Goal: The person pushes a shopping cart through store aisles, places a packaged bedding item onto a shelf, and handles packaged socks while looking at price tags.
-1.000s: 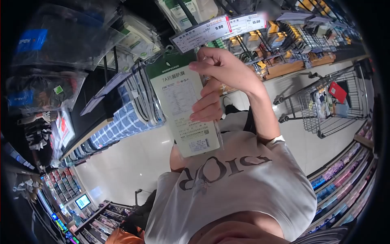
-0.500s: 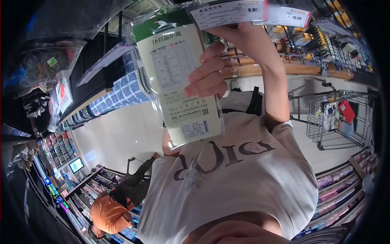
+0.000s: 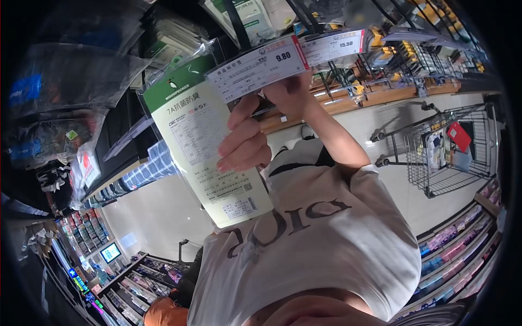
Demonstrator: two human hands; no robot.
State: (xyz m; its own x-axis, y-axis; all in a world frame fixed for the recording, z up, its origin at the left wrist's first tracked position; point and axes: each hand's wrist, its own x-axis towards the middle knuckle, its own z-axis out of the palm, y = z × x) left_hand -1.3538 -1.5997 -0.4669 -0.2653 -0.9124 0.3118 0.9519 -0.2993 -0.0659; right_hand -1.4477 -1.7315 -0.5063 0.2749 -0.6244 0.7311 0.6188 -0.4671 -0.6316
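Note:
My right hand (image 3: pixel 247 133) is closed on the right edge of a flat plastic-wrapped packet (image 3: pixel 190 136), its fingers lying over the printed face. A green band with a bird logo and "WOODPECKER" tops the packet; below, the card is pale green with a printed table, a small square code and a barcode label. A price tag reading 9.80 (image 3: pixel 258 65) overlaps the packet's upper right corner, just above my hand. Beside it is a second tag marked 15.50 (image 3: pixel 334 46). My left hand does not show; the packet covers that side of my body.
More packets (image 3: pixel 247 19) hang behind the tags. Dark plastic-wrapped goods (image 3: pixel 49 98) hang at left, above folded blue checked cloth (image 3: pixel 144 168). A wire shopping cart (image 3: pixel 446 157) with a red item stands at right. A person in orange (image 3: pixel 166 312) is at lower left.
In view, the packet and my right hand have shifted left and down, still together. The price tags also sit further left. The person in orange has dropped mostly out of view at the bottom.

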